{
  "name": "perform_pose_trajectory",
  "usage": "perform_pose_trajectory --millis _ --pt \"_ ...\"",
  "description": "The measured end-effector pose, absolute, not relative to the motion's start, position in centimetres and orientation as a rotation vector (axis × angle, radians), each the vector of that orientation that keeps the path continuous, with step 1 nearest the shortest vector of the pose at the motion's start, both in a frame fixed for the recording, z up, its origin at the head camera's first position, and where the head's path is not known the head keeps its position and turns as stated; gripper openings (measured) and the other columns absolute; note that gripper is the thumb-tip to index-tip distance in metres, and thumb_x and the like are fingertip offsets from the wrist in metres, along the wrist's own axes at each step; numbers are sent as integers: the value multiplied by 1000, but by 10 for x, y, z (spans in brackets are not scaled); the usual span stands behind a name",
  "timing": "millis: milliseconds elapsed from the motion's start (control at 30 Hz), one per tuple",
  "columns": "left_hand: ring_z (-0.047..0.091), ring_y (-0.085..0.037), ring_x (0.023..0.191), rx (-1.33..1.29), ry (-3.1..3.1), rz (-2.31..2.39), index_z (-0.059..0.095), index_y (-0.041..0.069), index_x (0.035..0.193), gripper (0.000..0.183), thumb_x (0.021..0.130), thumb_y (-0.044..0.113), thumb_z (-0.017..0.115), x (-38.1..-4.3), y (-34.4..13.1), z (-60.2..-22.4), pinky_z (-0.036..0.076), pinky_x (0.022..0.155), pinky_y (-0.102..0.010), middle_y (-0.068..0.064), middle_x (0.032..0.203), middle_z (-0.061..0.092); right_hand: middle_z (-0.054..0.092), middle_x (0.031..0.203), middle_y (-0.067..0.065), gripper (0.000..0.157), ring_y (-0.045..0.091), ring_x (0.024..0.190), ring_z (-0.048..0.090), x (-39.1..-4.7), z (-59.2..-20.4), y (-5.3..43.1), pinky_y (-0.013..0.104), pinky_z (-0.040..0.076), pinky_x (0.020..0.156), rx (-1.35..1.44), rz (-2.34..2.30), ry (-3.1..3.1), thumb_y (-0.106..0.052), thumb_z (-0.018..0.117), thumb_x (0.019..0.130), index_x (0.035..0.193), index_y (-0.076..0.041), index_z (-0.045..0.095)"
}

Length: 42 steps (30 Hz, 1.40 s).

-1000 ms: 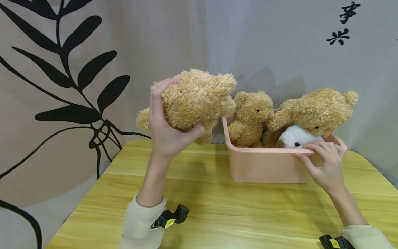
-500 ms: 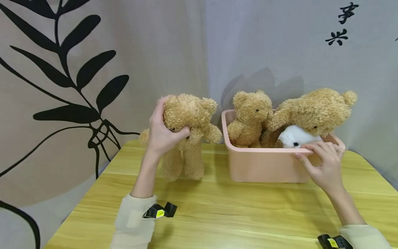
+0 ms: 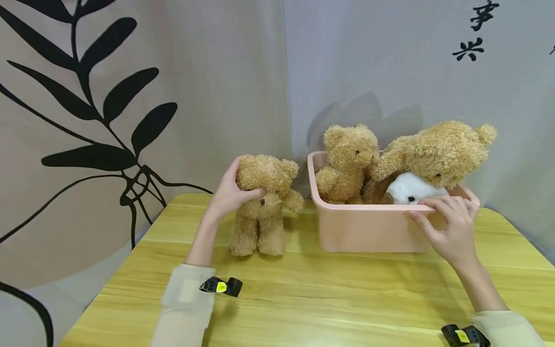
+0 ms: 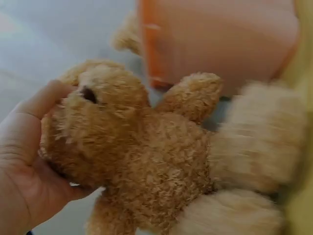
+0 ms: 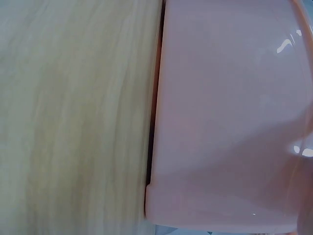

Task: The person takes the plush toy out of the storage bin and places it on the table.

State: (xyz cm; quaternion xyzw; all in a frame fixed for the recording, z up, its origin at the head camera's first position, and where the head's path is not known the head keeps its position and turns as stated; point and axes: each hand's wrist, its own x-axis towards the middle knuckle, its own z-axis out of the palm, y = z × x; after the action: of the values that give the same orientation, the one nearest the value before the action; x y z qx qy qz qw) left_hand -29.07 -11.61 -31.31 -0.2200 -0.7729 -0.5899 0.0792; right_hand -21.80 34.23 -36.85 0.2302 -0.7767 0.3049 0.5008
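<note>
My left hand (image 3: pixel 234 193) grips a tan teddy bear (image 3: pixel 262 226) by the side of its head, thumb across the face. The bear is upright, its feet at the tabletop, left of a pink bin (image 3: pixel 373 229). In the left wrist view the teddy bear (image 4: pixel 161 161) fills the middle, its legs blurred. My right hand (image 3: pixel 455 229) pinches the bin's front rim near the right corner, thumb outside and fingers over the edge. Inside the bin sit a smaller teddy bear (image 3: pixel 349 164), a larger bear tipped over (image 3: pixel 446 152) and a white plush toy (image 3: pixel 409 189), partly hidden by the wall.
The wooden table (image 3: pixel 329 299) reaches back to a grey curtain (image 3: pixel 234 72) with black leaf prints and characters. Both sleeves carry a small black wrist camera (image 3: pixel 223 286). In the right wrist view the pink bin wall (image 5: pixel 225 117) stands on the wood.
My left hand has lowered the teddy bear from the air beside the bin to the tabletop, turning it upright with its face forward. My right hand stays on the rim.
</note>
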Motion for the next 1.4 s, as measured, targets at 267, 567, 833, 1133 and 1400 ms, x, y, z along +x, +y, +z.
perform_pose_trajectory --millis 267,567,833,1133,1400 --pt "16 -31 152 -403 -2536 -1720 13 27 163 111 80 31 87 -302 -117 -332 15 118 -63 -4 168 15 65 86 14 71 -8 100 41 -222 -369 340 31 16 98 550 732 -1864 -65 64 89 89 6 73" --pt "46 -32 133 -349 -2330 -1754 39 22 153 92 75 7 87 -303 -109 -321 36 111 -56 -8 149 47 63 84 14 74 -8 98 39 -220 -365 335 30 15 98 527 732 -1850 -66 63 89 87 8 71" --pt "47 -29 132 -358 -2235 -1768 38 19 154 92 76 8 87 -311 -106 -315 37 111 -52 -6 148 48 62 83 18 73 -7 96 39 -218 -365 333 31 15 97 522 726 -1844 -64 63 89 87 9 71" --pt "7 -30 153 -284 -2460 -1734 11 25 164 98 91 23 77 -334 -108 -325 10 120 -60 -4 169 8 66 86 13 71 -8 98 41 -220 -371 340 31 17 99 521 736 -1866 -65 64 89 90 5 73" --pt "1 -30 154 -248 -2422 -1837 2 27 164 98 95 31 72 -344 -106 -333 7 121 -56 -2 169 -1 65 86 10 72 -7 97 39 -220 -371 340 32 16 99 518 731 -1852 -65 64 89 88 7 72"
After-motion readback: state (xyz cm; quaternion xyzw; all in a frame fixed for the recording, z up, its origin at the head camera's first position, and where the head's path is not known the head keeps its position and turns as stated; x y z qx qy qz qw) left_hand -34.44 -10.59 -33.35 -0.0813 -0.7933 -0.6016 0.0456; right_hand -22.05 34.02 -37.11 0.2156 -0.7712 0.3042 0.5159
